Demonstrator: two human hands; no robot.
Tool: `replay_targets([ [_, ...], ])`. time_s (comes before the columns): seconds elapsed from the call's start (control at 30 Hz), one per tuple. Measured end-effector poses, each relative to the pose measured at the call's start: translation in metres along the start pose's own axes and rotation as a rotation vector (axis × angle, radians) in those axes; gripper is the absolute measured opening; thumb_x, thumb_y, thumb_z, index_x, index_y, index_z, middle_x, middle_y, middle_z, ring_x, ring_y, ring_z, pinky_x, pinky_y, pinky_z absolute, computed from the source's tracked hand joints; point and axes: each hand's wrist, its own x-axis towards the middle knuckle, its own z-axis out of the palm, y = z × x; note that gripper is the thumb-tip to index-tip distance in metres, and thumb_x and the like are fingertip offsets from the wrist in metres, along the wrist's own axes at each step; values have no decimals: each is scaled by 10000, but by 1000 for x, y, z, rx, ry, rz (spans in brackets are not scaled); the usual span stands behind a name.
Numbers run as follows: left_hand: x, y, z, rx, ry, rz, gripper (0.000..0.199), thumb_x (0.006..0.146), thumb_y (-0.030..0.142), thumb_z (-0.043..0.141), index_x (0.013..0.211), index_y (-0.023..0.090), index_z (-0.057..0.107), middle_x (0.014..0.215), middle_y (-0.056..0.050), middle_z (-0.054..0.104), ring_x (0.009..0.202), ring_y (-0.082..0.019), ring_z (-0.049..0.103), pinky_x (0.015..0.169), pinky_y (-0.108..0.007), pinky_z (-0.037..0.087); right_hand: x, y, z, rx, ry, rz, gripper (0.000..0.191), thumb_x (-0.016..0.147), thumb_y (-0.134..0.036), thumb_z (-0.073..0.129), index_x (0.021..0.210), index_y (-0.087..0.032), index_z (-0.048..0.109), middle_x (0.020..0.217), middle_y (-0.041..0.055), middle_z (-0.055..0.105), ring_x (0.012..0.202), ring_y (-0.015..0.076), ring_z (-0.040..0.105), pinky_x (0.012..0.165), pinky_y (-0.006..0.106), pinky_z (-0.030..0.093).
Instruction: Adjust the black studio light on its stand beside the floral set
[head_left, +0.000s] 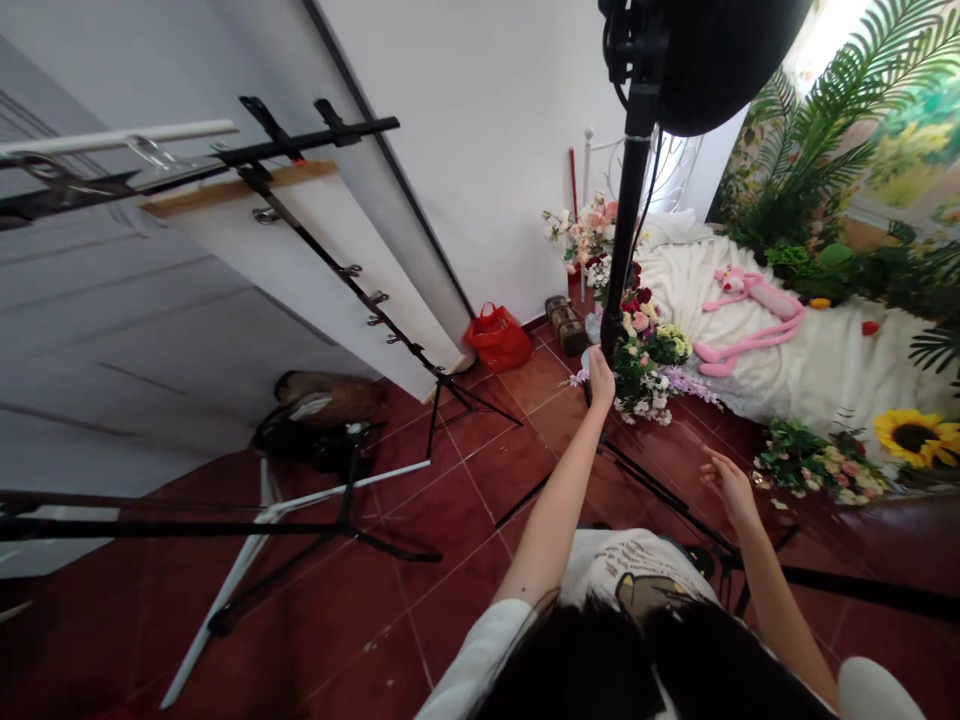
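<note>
A black light stand (628, 215) rises in front of me, with a large black lamp head (724, 60) at its top. My left hand (600, 380) is closed at the lower part of this pole; its fingertips are partly hidden. Lower and to the right, my right hand (729, 487) hangs in the air with loosely parted fingers, holding nothing. Artificial flowers (645, 350) stand just behind the pole, close to my left hand. Another flower bunch (821, 460) lies beyond my right hand.
A pink plush toy (765, 305) lies on a white fluffy cover (832, 375). Clipped white backdrop sheets (360, 290) hang at the left. Black tripod legs (652, 480) and a white stand (247, 550) spread over the red tiles. A red bag (497, 340) sits by the wall.
</note>
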Motion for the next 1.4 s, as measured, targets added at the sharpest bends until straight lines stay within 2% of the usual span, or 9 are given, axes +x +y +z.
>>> replay_targets([
  [0.07,-26,-17,-1,58,107,-74,454,1014,486,248,1278,191,469,1445,-172,505,1422,-238,416,1221,-416,269,-4,2,-11,57,68,-22,360,555,-357,771,879,-206,737,634,-8,693,495,94,595,509,204,540],
  [0.17,-71,-49,2,147,75,-229,378,999,369,348,1311,171,428,1506,-210,440,1475,-274,348,1224,-407,257,-10,7,-19,153,165,-38,328,568,-326,755,876,-215,728,630,-18,695,481,91,588,544,230,577],
  [0.3,-123,-84,27,152,-300,-418,180,945,351,464,1025,217,553,1114,-152,689,1102,-312,665,1045,-517,453,-24,16,-23,220,233,-56,334,590,-318,753,900,-198,719,620,-16,695,474,92,589,535,227,571],
  [0.4,-154,-89,62,99,-649,-436,207,934,376,484,818,229,573,774,-87,698,783,-265,709,871,-516,545,-39,24,-30,230,295,-62,317,617,-342,755,887,-181,711,610,-5,693,459,96,587,496,222,545],
  [0.57,-199,-66,137,17,-1005,-365,232,940,358,475,818,211,606,784,-91,709,776,-223,707,867,-452,572,-74,37,-64,294,436,-110,294,659,-360,754,895,-190,717,611,-8,689,461,97,588,503,224,550],
  [0.87,-306,13,261,-150,-1480,-146,400,971,515,434,933,173,637,900,-106,734,848,-193,703,920,-421,562,-143,35,-134,703,654,-95,115,774,-293,713,848,-206,719,620,-8,685,490,85,599,547,194,557],
  [1.1,-383,59,299,-378,-1599,117,497,920,543,550,1285,206,536,1362,-133,608,1295,-247,571,1130,-433,440,-164,-5,-183,874,548,-310,77,815,-314,694,816,-237,702,606,-30,645,517,95,582,586,213,535],
  [1.23,-395,72,312,-319,-1606,115,513,930,543,534,1318,209,503,1294,-126,644,1206,-254,621,1101,-449,455,-160,-38,-206,951,450,-357,166,890,-368,632,862,-222,706,611,-29,622,522,98,549,565,214,526],
  [1.4,-389,74,321,-261,-1642,141,466,929,537,539,1244,193,534,1142,-100,694,1026,-222,689,1010,-414,512,-151,-60,-231,1182,183,-251,235,928,-378,619,782,-194,622,590,-44,608,490,63,536,523,162,512],
])
